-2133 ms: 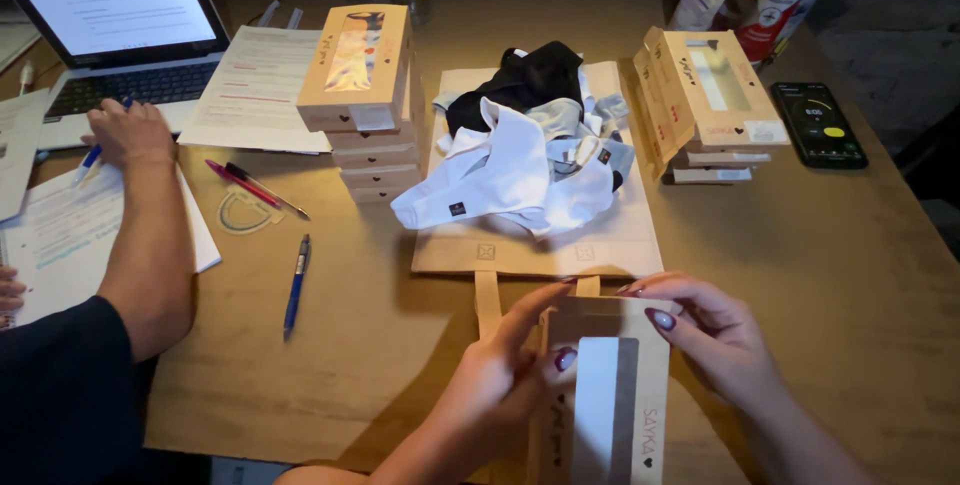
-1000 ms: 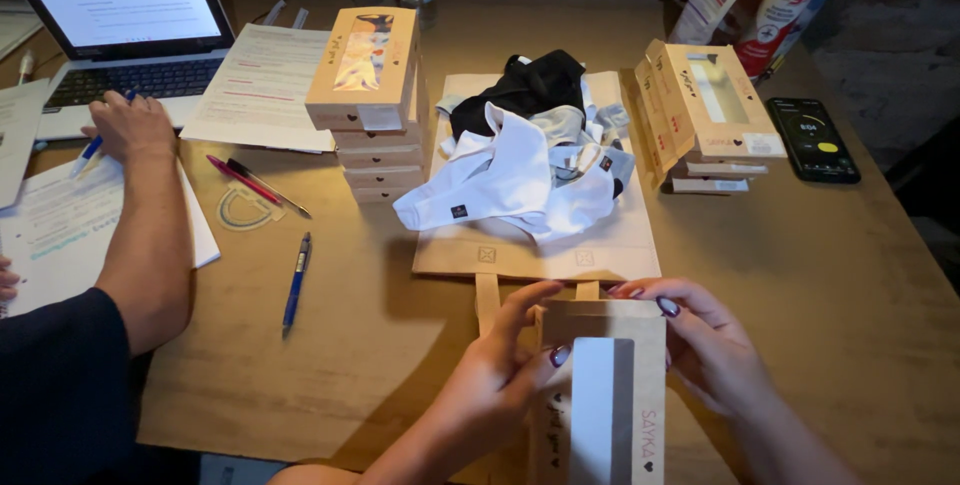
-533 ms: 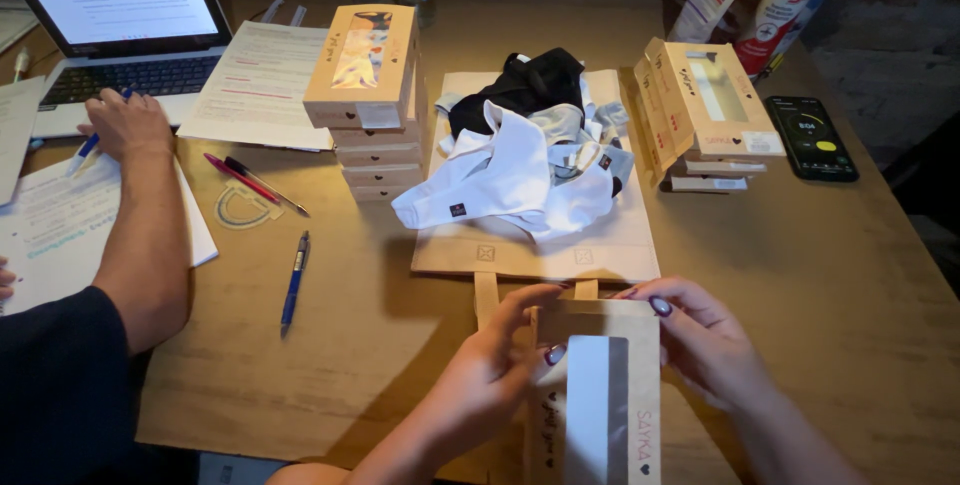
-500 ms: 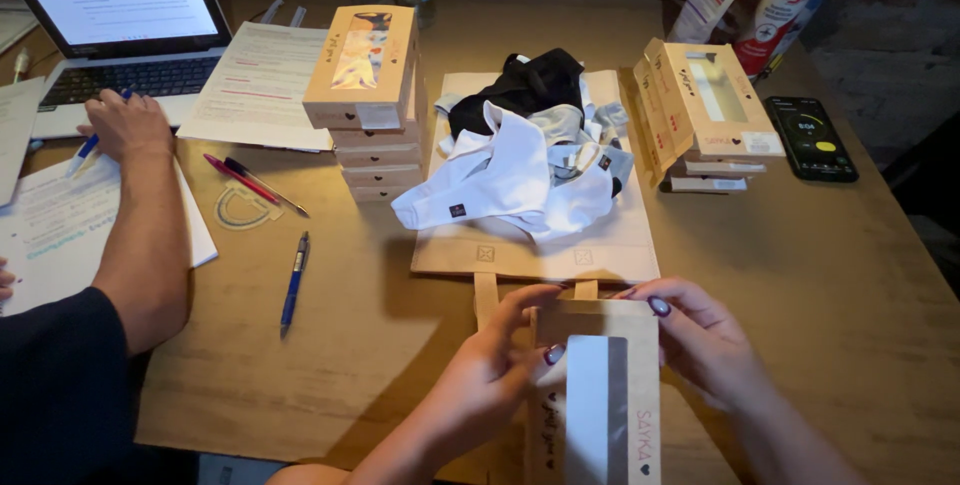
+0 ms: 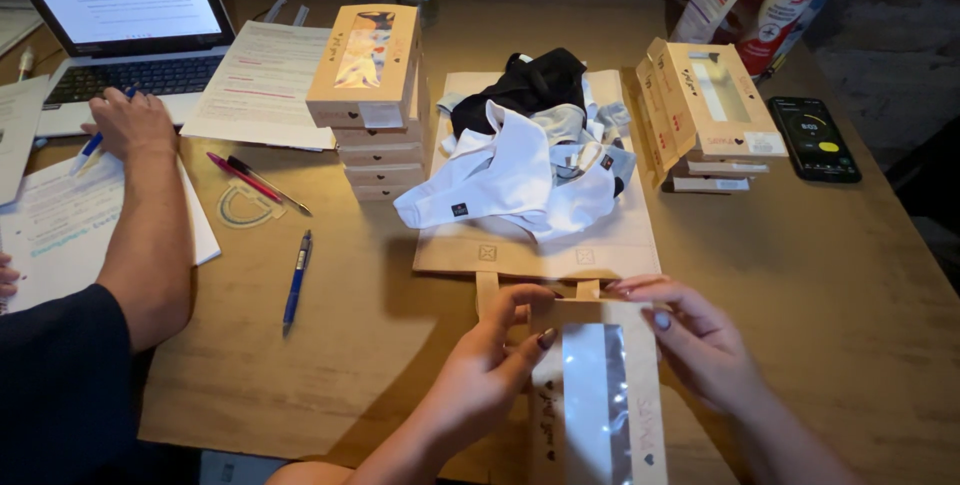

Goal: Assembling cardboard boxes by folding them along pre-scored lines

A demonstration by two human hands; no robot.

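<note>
A flat tan cardboard box with a long clear window [image 5: 598, 395] lies at the near edge of the counter [image 5: 820, 275], directly below the camera and just in front of the handles of a kraft paper bag [image 5: 540, 250] that lies flat. The left hand [image 5: 487, 370] grips the box's left edge, thumb reaching over the top corner and fingers curled around the side. The right hand [image 5: 700, 340] holds the opposite edge, fingertips pressed near the upper right corner. Both hands are closed on the box, which looks unfolded or only partly formed.

On the bag sits a loose heap of white, grey and black underwear [image 5: 530, 160]. To its left stands a stack of matching boxes [image 5: 372, 95] with a printed one on top; to its right, more windowed boxes [image 5: 705, 105] lean on a low pile. A smartphone [image 5: 814, 138] lies further right, screen lit.

On the far left another person's forearm [image 5: 150, 235] rests on papers [image 5: 60, 225], near a laptop [image 5: 115, 30], a protractor [image 5: 243, 207], a red pen [image 5: 240, 177] and a blue pen [image 5: 296, 280].

The risks seem small. Pinching the thin card too hard could crease it or buckle the window film, and the box sits close to the counter's edge, so a loose grip might let it slide off. A wide elbow movement could knock the tall stack.
</note>
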